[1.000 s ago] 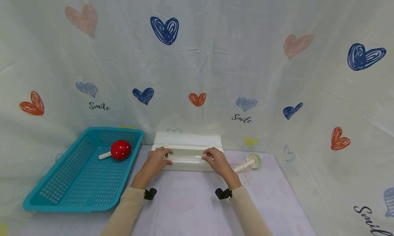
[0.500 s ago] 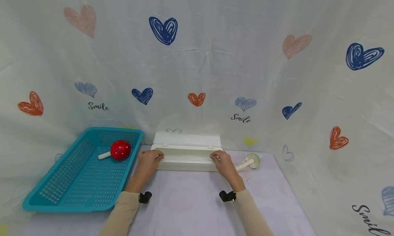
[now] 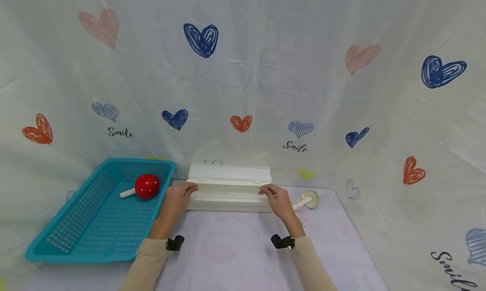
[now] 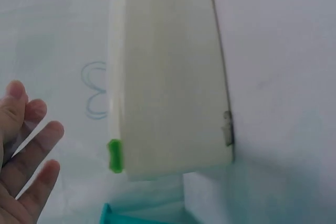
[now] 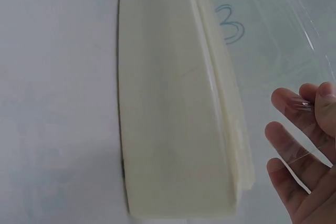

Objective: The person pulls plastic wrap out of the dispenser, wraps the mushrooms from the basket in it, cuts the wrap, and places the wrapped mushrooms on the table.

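Observation:
A long white plastic wrap dispenser [image 3: 229,204] lies on the table with its lid [image 3: 229,172] raised at the back. Clear plastic wrap [image 5: 307,38], hard to see, stretches above it. My left hand [image 3: 175,200] is over the dispenser's left end, thumb and index finger pinching the wrap's edge. At the right end, my right hand [image 3: 279,201] pinches the other side, where the film shows between thumb and fingers. A small green piece [image 4: 115,156] sits on the dispenser's edge in the left wrist view.
A blue perforated basket [image 3: 98,215] stands at left, holding a red white-dotted ball-headed object [image 3: 147,187] with a white handle. Right of the dispenser lies a similar green-and-white object [image 3: 310,198], wrapped in clear film. A heart-printed curtain [image 3: 243,71] hangs behind the table.
Both hands have moved apart, the left to the left and the right slightly to the right, out to the dispenser's ends. Their loosely bent fingers have closed into pinches on the wrap.

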`<state>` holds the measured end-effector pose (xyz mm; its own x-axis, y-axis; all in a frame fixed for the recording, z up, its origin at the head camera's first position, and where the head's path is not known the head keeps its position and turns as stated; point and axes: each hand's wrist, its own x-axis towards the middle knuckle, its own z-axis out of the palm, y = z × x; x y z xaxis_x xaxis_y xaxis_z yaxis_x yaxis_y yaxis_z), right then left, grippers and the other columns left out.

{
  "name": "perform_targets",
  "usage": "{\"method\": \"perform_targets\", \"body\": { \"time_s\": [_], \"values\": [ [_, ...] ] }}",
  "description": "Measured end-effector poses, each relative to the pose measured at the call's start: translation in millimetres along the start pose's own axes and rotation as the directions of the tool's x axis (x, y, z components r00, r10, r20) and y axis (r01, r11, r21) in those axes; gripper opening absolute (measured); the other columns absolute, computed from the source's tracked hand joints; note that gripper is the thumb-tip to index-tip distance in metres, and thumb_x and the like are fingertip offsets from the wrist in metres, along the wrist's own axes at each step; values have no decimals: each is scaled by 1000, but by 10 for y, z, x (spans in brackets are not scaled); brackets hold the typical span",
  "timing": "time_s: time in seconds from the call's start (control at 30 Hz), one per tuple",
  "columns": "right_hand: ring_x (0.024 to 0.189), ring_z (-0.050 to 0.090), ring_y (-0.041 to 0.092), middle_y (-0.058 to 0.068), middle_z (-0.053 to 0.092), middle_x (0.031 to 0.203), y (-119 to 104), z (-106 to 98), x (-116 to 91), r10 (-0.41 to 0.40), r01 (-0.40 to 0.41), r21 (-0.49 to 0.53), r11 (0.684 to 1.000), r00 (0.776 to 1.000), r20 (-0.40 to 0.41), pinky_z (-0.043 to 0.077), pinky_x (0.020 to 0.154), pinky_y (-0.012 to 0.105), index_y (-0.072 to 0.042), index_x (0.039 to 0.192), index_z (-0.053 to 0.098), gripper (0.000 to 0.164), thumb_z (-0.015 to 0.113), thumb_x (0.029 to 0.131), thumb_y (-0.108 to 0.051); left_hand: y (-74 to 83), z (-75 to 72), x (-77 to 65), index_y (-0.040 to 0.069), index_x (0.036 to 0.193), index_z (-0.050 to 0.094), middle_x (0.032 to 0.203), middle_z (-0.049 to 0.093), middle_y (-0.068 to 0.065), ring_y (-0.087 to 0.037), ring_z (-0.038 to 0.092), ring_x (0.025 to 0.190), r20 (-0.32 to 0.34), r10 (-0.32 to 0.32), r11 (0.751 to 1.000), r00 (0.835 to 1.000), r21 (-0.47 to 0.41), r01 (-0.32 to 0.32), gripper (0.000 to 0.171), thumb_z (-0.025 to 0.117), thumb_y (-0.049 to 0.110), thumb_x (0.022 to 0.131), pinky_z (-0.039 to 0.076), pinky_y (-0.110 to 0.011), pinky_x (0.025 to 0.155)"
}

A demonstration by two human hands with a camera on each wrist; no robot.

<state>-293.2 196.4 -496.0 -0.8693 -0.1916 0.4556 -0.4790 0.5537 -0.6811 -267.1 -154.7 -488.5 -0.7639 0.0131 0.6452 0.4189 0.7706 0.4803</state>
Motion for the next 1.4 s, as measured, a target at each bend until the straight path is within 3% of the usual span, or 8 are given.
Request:
{"method": "perform_targets", "body": {
  "time_s": [0.17, 0.33, 0.47, 0.6, 0.83, 0.97, 1.17, 1.4],
  "values": [
    [94, 73, 32, 5, 79, 100, -114, -90, -6, 12, -12, 22, 1000, 1000, -18, 59, 82, 37, -8, 106, 78, 19, 61, 103, -17, 70, -86, 15, 2, 103, 75, 97, 79, -16, -32, 77, 90, 22, -6, 1000, 1000, -29, 7, 12, 75, 8, 92, 61, -46, 82],
    [100, 74, 25, 4, 80, 104, -180, -171, -40, 16, -14, 90, 996, 1000, -12, 59, 85, 33, -12, 106, 79, 18, 64, 102, -19, 94, -150, -20, 0, 102, 75, 96, 79, -16, -31, 77, 88, -32, 38, 991, 999, -128, -42, 13, 75, -1, 90, 61, -43, 78],
    [102, 75, 27, 8, 79, 104, -204, -214, -73, 29, -32, 168, 985, 999, 18, 59, 88, 29, -8, 106, 77, 19, 64, 101, -20, 96, -206, -61, -2, 103, 76, 96, 79, -16, -30, 77, 87, -52, 53, 980, 997, -188, -62, 17, 76, -5, 86, 56, -18, 81],
    [102, 75, 31, 14, 78, 104, -232, -264, -112, 36, -43, 216, 975, 999, 38, 60, 91, 32, -3, 107, 75, 20, 60, 104, -16, 116, -260, -95, -3, 103, 76, 96, 79, -16, -30, 77, 85, -60, 54, 973, 997, -222, -66, 19, 77, -7, 85, 42, 2, 83],
    [100, 74, 35, 24, 76, 102, -339, -349, -172, -19, 12, 226, 974, 999, 30, 60, 90, 33, 7, 107, 71, 21, 52, 106, -2, 179, -350, -91, -3, 98, 77, 91, 79, -15, -31, 77, 81, -136, 108, 951, 985, -275, -142, 20, 78, -10, 80, 45, -2, 83],
    [99, 75, 31, 21, 76, 103, -387, -398, -228, -53, 42, 236, 971, 998, 38, 60, 89, 30, 5, 108, 71, 22, 51, 106, -1, 225, -418, -106, -3, 99, 77, 90, 79, -14, -29, 77, 79, -170, 108, 946, 979, -285, -153, 24, 80, -13, 77, 47, -3, 83],
    [101, 75, 19, 12, 78, 104, -426, -465, -345, -45, 27, 255, 967, 997, 66, 59, 91, 28, -5, 107, 74, 24, 51, 108, -12, 252, -512, -195, -1, 97, 79, 89, 80, -12, -8, 77, 84, -154, 68, 945, 986, -308, -113, 21, 81, -10, 78, 49, -5, 82],
    [99, 74, 11, 8, 79, 103, -440, -514, -551, -45, 18, 240, 971, 993, 106, 59, 91, 27, -7, 106, 73, 25, 49, 109, -12, 284, -570, -333, 1, 94, 79, 88, 79, -12, 17, 66, 93, -131, 106, 945, 986, -295, -141, 27, 82, -14, 72, 48, -4, 84]
  ]
}}
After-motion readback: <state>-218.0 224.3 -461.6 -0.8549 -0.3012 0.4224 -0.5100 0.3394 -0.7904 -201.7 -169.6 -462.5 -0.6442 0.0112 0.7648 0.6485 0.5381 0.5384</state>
